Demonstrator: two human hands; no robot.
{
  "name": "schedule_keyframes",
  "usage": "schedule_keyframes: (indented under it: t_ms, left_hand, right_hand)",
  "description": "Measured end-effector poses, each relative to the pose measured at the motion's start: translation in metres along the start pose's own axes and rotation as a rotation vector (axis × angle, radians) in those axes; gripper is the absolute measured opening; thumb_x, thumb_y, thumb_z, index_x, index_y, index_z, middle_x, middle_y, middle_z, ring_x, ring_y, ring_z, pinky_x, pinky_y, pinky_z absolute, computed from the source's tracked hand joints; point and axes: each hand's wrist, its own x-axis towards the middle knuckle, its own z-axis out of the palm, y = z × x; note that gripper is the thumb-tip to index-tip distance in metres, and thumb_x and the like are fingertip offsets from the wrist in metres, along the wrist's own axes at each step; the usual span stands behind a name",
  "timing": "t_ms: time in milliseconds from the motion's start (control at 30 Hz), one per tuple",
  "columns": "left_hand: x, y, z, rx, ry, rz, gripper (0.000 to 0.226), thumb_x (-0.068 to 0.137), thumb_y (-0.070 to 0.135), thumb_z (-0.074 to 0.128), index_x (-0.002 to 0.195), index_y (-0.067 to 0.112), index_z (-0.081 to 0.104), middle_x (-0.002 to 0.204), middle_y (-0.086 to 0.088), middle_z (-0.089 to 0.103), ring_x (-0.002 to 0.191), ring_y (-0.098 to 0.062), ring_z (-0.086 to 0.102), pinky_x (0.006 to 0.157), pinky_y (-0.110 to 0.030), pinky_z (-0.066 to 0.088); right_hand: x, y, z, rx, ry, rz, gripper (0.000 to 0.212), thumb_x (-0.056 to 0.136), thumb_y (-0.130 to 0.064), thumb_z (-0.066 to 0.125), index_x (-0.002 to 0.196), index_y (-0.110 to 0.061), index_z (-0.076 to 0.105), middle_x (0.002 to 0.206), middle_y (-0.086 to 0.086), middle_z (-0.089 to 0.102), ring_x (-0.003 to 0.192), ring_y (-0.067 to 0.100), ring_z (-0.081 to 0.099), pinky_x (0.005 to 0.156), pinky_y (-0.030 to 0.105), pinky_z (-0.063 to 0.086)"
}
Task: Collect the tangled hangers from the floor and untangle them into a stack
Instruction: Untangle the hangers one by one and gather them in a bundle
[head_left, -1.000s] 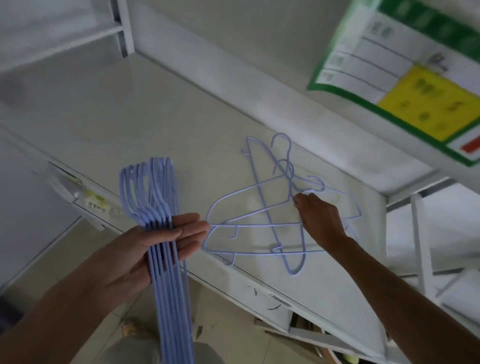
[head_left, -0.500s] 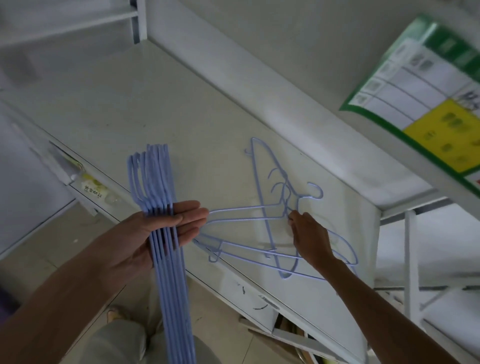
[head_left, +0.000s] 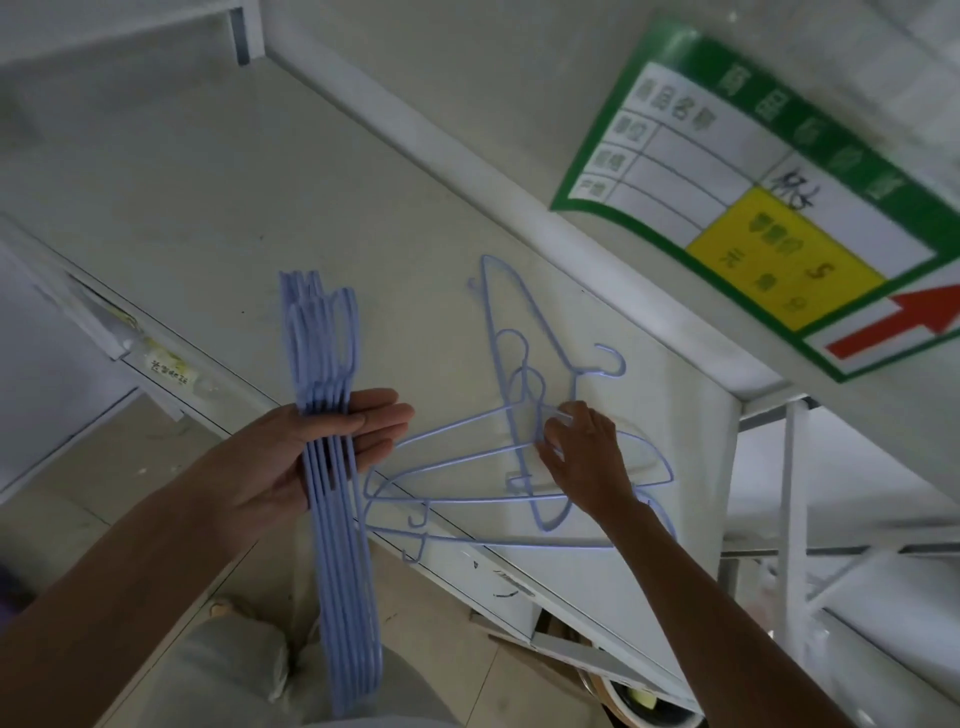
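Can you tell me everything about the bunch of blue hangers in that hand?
The stack of hangers is several thin, light-blue hangers, probably coated wire, lined up edge-on so they look like one flat bundle. Their rounded ends fan out slightly at the top, over the white shelf; the lower ends hang past the shelf edge. The left hand holds them, fingers straight behind and thumb in front. They stay apart from the tangled hangers.

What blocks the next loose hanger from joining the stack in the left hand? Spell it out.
Nothing separate sits between them. The tangled hangers on the white shelf cross one another, hooks and bars interlocked. The right hand grips them near the hooks; the left hand holds the stack alongside.
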Motion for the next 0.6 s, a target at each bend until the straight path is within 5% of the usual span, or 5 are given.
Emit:
schedule_keyframes:
  t_ms: [167, 300, 467, 600]
  left_hand:
    - [0.002, -0.006, 0.004, 0.026, 0.014, -0.012, 0.035, 0.084, -0.003, 0.054, 0.113, -0.005, 0.072, 0.123, -0.025, 0.072, 0.109, -0.030, 0.074, 0.078, -0.031, 0.064]
    - [-0.005, -0.003, -0.001, 0.035, 0.018, -0.002, 0.034, 0.085, -0.001, 0.053, 0.107, -0.002, 0.078, 0.123, -0.024, 0.072, 0.111, -0.031, 0.073, 0.079, -0.032, 0.064]
    - [-0.024, 0.002, -0.009, 0.044, 0.039, 0.045, 0.033, 0.087, 0.004, 0.053, 0.107, 0.001, 0.080, 0.124, -0.023, 0.072, 0.112, -0.030, 0.073, 0.081, -0.032, 0.063]
    - [-0.043, -0.005, -0.006, -0.005, 0.037, 0.040, 0.033, 0.090, 0.007, 0.053, 0.111, -0.004, 0.076, 0.127, -0.026, 0.070, 0.113, -0.032, 0.072, 0.082, -0.032, 0.063]
  right_hand:
    - [0.011, -0.005, -0.014, 0.050, 0.016, 0.010, 0.023, 0.100, -0.037, 0.053, 0.083, -0.022, 0.054, 0.088, -0.004, 0.047, 0.079, 0.022, 0.058, 0.071, 0.035, 0.043]
    - [0.003, -0.024, -0.055, 0.120, 0.123, 0.062, 0.028, 0.094, -0.042, 0.065, 0.077, -0.026, 0.048, 0.083, -0.012, 0.035, 0.059, 0.011, 0.054, 0.048, 0.026, 0.045]
    - [-0.025, -0.082, -0.114, 0.107, 0.233, 0.159, 0.029, 0.088, -0.038, 0.077, 0.073, -0.022, 0.057, 0.079, -0.004, 0.057, 0.052, 0.021, 0.060, 0.046, 0.026, 0.046]
    - [-0.047, -0.149, -0.156, 0.122, 0.259, 0.415, 0.024, 0.091, -0.039, 0.073, 0.077, -0.022, 0.063, 0.079, -0.002, 0.064, 0.055, 0.032, 0.063, 0.051, 0.028, 0.043]
